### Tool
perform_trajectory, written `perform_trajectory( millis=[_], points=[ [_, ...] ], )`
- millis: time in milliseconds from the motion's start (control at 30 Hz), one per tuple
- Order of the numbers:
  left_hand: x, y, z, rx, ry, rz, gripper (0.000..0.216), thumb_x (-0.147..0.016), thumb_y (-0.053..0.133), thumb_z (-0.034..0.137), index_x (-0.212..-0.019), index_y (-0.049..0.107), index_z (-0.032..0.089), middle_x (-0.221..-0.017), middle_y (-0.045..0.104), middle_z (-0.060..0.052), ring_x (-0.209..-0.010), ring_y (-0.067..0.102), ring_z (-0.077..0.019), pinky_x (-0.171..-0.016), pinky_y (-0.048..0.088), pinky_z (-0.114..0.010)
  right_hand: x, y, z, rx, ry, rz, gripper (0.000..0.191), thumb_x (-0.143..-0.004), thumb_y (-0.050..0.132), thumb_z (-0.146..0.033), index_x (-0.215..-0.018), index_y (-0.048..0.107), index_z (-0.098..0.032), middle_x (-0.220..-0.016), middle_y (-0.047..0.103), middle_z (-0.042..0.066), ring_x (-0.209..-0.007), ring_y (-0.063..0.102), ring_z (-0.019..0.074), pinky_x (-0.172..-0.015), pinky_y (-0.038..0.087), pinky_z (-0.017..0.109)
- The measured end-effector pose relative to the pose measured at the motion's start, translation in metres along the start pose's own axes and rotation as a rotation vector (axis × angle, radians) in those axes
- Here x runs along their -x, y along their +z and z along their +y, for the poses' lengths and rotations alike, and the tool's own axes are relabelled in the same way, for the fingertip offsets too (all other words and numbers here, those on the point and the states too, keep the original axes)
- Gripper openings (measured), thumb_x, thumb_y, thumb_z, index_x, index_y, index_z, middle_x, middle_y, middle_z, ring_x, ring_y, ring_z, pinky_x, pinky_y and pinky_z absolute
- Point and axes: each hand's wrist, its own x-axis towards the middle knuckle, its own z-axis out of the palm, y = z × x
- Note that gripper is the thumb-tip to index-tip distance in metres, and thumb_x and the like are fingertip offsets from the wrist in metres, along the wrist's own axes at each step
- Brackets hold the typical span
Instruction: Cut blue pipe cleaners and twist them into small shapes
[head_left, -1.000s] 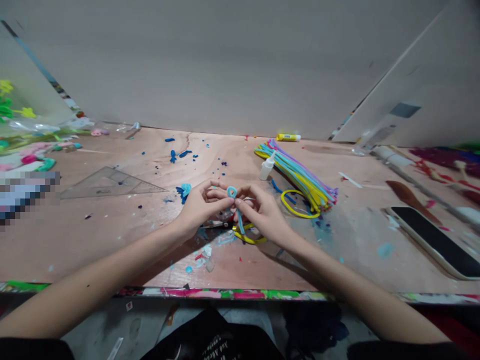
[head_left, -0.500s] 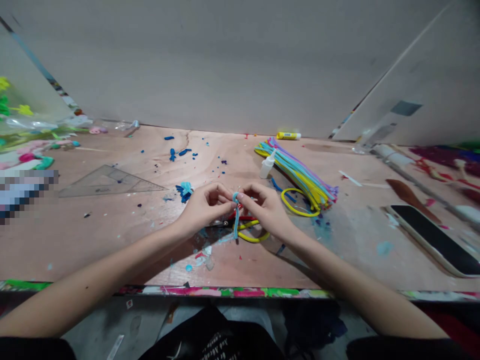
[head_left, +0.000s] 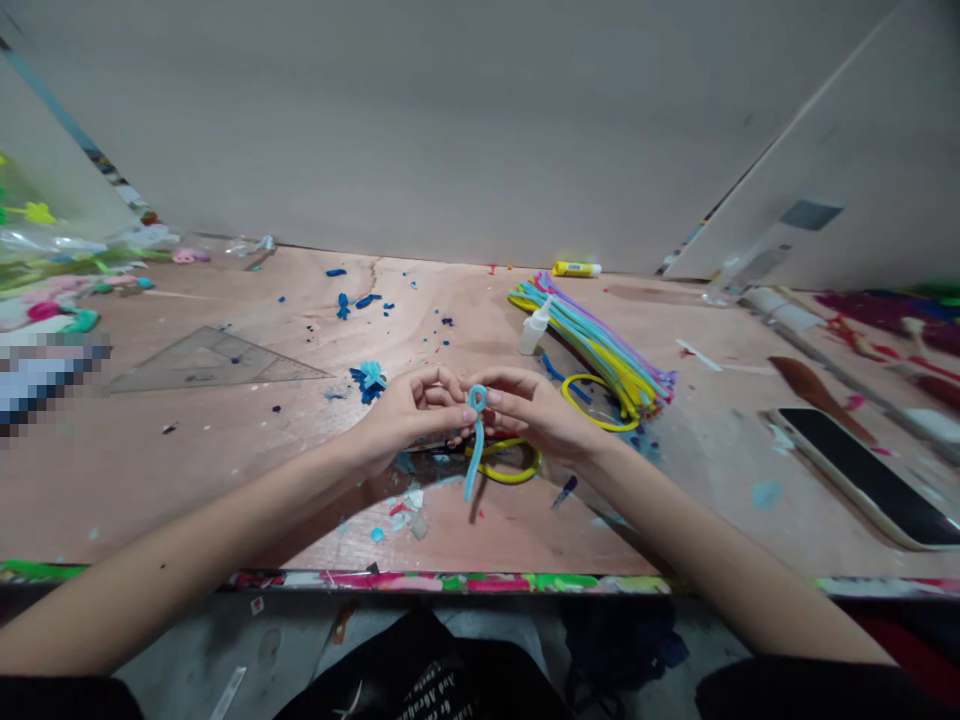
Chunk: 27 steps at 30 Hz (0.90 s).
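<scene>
I have left hand [head_left: 409, 415] and right hand [head_left: 536, 410] both pinching the light-blue strip [head_left: 477, 447], centre, over the table [head_left: 187, 440]. Loop [head_left: 478, 388] formed; tail [head_left: 472, 480] hangs loose, probably left to shape. Blue cluster [head_left: 370, 379], left, looks further along.

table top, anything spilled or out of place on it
Mostly litter: blue scraps lie strewn beyond the left hand, and a pale blue patch, perhaps dried paint, marks the wood left of the phone. Both make it look untidy. The white bottle stands upright.
</scene>
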Motion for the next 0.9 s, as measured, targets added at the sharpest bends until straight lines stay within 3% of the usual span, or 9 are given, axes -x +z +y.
perform_trajectory(
  millis=[167, 367, 900],
  points=[
    [0.000, 0.001, -0.004, 0.048, -0.017, -0.042, 0.038, -0.068, 0.086, 0.022, -0.082, 0.051, 0.019, -0.068, 0.065, 0.004, -0.056, 0.063, -0.0095, -0.056, 0.048, -0.021, -0.002, 0.000, 0.010, -0.030, 0.027, 0.039, 0.039, -0.060, 0.091, -0.048, -0.084, 0.074, -0.022, -0.074, 0.070, -0.003, -0.063, 0.065, 0.0107, -0.063, 0.055, 0.025],
    [0.000, 0.002, -0.004, 0.039, -0.008, -0.025, 0.038, -0.068, 0.086, 0.022, -0.079, 0.050, 0.018, -0.067, 0.064, 0.004, -0.055, 0.063, -0.0079, -0.056, 0.049, -0.019, -0.006, 0.004, 0.016, -0.092, -0.024, 0.075, 0.038, -0.058, 0.092, -0.047, -0.078, 0.076, -0.020, -0.067, 0.067, -0.004, -0.055, 0.058, 0.0064, -0.053, 0.047, 0.017],
    [0.000, 0.006, -0.004, 0.058, 0.006, -0.013, 0.041, -0.068, 0.087, 0.022, -0.076, 0.047, 0.018, -0.066, 0.066, 0.003, -0.059, 0.066, -0.0100, -0.056, 0.050, -0.020, -0.009, 0.006, 0.023, -0.126, -0.038, 0.076, 0.041, -0.057, 0.092, -0.051, -0.076, 0.072, -0.019, -0.061, 0.061, -0.005, -0.051, 0.055, 0.0066, -0.051, 0.049, 0.019]
  ],
)
